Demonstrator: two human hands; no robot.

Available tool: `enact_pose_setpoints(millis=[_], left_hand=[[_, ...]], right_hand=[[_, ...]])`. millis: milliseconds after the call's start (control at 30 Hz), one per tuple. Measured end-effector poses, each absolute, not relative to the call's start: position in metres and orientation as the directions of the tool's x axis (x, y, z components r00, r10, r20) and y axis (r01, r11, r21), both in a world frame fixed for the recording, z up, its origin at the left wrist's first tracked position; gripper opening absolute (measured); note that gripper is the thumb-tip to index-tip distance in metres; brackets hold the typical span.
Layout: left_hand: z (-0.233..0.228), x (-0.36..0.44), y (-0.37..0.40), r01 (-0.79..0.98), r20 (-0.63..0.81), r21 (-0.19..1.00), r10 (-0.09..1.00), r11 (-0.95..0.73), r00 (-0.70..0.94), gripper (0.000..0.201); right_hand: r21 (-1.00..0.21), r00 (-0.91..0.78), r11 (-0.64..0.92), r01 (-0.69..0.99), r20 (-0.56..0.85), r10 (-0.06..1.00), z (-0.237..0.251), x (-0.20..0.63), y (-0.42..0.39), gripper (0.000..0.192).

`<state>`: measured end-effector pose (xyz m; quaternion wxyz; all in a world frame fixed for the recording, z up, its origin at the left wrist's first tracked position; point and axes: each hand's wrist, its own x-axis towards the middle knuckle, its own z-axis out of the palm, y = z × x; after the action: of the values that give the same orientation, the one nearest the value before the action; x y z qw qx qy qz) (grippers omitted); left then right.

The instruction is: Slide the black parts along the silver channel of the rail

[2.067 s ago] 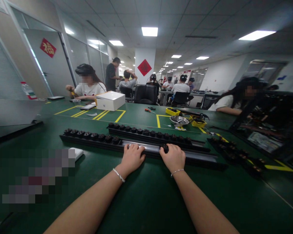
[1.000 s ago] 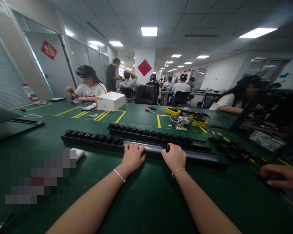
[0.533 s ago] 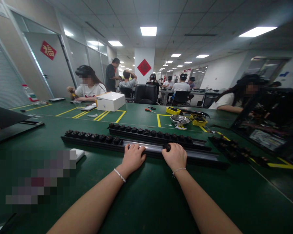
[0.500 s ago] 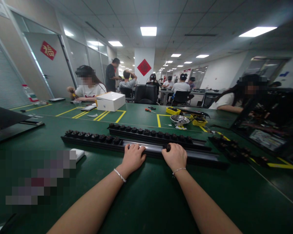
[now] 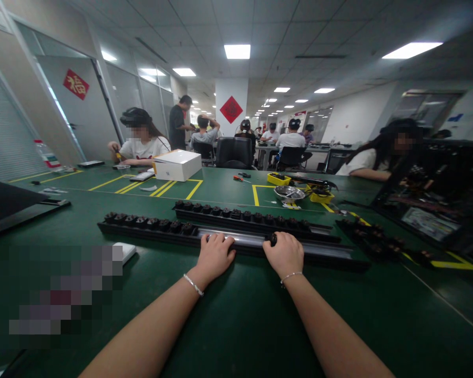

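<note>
Together, both hands lay on the near rail (image 5: 260, 242) on the green table (image 5: 236, 315); the left hand (image 5: 215, 254) pressed flat, fingers uncurled. The right hand (image 5: 286, 254) pinched a black knob (image 5: 273, 239) on it

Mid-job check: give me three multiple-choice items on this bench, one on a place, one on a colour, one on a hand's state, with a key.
1. Where is the white box?
A. far left of the table
B. by the right hand
C. on the near rail

2. What colour are the lines on the table?
A. red
B. yellow
C. white

3. What is the left hand doing?
A. lifted
B. holding the box
C. resting on the near rail

Key: A, the box sits beyond both rails, left; B, the marked lines are yellow; C, its fingers lie on the rail, beside the right hand.
</note>
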<state>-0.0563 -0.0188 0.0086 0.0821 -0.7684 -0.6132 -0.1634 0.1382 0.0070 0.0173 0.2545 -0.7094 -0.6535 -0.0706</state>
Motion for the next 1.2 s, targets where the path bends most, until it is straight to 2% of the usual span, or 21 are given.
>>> enact_pose_setpoints(millis=[767, 1200], left_hand=[[0.002, -0.059, -0.016, 0.965, 0.404, 0.033, 0.887, -0.259, 0.224, 0.023], [0.006, -0.059, -0.016, 0.967, 0.372, 0.052, 0.903, -0.251, 0.214, 0.024]], right_hand=[[-0.305, 0.156, -0.03, 0.952, 0.397, 0.905, 0.019, 0.145, 0.007, 0.036], [-0.311, 0.159, -0.046, 0.949, 0.348, 0.924, 0.023, 0.152, 0.007, 0.03]])
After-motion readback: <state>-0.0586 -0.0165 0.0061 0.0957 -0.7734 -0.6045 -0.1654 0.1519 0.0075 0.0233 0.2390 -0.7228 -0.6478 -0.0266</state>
